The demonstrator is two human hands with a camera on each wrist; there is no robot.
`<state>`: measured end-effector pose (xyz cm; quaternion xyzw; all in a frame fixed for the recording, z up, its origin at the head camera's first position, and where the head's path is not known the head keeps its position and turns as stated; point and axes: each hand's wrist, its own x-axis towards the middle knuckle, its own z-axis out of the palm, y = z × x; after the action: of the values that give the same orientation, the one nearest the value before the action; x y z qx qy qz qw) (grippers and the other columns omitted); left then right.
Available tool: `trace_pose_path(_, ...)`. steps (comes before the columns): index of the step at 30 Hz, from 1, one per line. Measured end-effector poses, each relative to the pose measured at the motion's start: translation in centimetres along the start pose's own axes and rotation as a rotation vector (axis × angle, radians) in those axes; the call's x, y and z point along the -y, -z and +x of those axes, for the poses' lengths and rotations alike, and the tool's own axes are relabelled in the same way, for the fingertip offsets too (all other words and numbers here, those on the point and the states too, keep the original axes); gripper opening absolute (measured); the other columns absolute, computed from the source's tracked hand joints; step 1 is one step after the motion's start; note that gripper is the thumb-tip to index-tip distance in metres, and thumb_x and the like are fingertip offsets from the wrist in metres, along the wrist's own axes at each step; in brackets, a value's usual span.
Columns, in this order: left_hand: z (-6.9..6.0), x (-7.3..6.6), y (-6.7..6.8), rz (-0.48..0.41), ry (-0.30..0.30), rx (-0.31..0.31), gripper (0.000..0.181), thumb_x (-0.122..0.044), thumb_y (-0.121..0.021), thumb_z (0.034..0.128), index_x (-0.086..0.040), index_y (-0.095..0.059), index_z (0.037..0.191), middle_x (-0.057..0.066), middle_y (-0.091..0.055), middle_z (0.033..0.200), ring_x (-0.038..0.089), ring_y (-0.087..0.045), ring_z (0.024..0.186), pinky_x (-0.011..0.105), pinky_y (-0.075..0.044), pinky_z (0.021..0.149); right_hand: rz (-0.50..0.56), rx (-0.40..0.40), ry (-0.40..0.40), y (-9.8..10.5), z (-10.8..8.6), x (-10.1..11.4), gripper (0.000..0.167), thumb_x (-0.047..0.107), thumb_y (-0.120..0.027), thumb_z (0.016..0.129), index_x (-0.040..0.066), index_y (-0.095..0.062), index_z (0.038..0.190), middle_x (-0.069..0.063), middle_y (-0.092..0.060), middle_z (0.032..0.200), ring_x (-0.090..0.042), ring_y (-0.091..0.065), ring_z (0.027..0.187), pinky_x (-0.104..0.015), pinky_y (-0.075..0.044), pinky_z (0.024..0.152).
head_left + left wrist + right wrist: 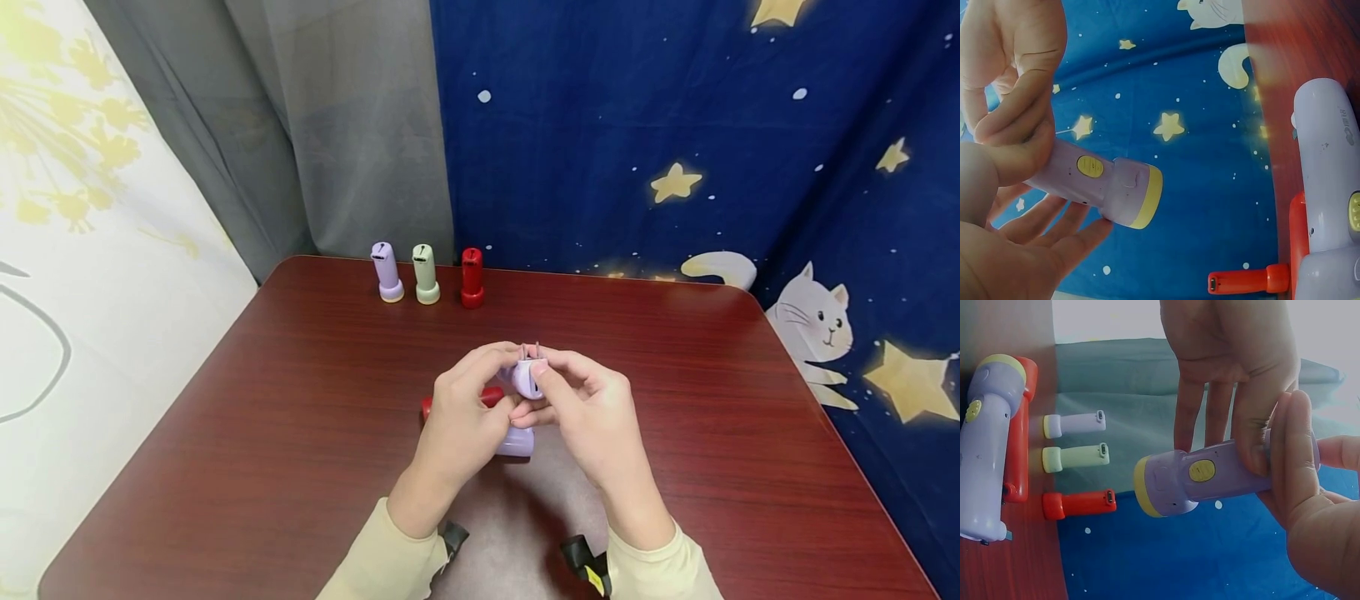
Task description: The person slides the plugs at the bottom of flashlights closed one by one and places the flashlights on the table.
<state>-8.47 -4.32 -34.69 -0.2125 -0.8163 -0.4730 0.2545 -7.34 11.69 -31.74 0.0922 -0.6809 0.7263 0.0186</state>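
Note:
Both hands hold a purple flashlight [528, 380] with a yellow rim and yellow button [1202, 470] above the table. Two thin prongs stick up at its tail end in the head view. My left hand [463, 417] grips the body with thumb and fingers. My right hand [588, 404] pinches the tail end, its thumb pressed on it. Beneath them lies a second purple flashlight [1329, 169], with a small tab sticking out near its tail. A red flashlight [1247, 280] lies beside it, partly hidden by the left hand in the head view.
Near the back edge of the dark red table [675, 350] stand three flashlights upright on their heads: purple [387, 273], pale green [425, 275] and red [472, 279]. A grey curtain [367, 125] and a blue star-patterned curtain [570, 150] hang behind.

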Motion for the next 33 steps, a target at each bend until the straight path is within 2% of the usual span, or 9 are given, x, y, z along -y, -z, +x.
trace_pose_path(10, -0.09, 0.18, -0.09, 0.004, -0.003, -0.002, 0.038, 0.008, -0.082, 0.0819, -0.006, -0.078, 0.117, 0.01, -0.077, 0.121, 0.021, -0.076, 0.115, 0.034, -0.064, 0.098, 0.008, -0.008, -0.021, 0.01, -0.12, 0.06, 0.03, 0.002, -0.063, 0.103, -0.01, -0.069, 0.13, -0.027, -0.074, 0.116, -0.018, -0.078, 0.067, -0.039, -0.068, 0.069)
trace_pose_path(28, -0.14, 0.41, -0.14, -0.018, -0.008, -0.007, 0.039, 0.007, -0.083, 0.0818, -0.006, -0.078, 0.118, 0.009, -0.078, 0.121, 0.02, -0.076, 0.113, 0.034, -0.064, 0.097, 0.061, 0.016, -0.003, 0.05, -0.27, 0.1, 0.032, -0.001, -0.064, 0.101, -0.011, -0.068, 0.131, -0.022, -0.075, 0.123, -0.018, -0.079, 0.07, -0.041, -0.068, 0.072)
trace_pose_path(33, -0.11, 0.45, -0.11, -0.024, 0.004, -0.008, 0.039, 0.009, -0.08, 0.0822, -0.007, -0.079, 0.118, 0.008, -0.078, 0.121, 0.02, -0.076, 0.113, 0.035, -0.065, 0.095, 0.064, 0.031, -0.012, 0.08, -0.3, 0.12, 0.034, 0.0, -0.064, 0.102, -0.01, -0.067, 0.134, -0.026, -0.074, 0.125, -0.019, -0.08, 0.073, -0.041, -0.068, 0.073)
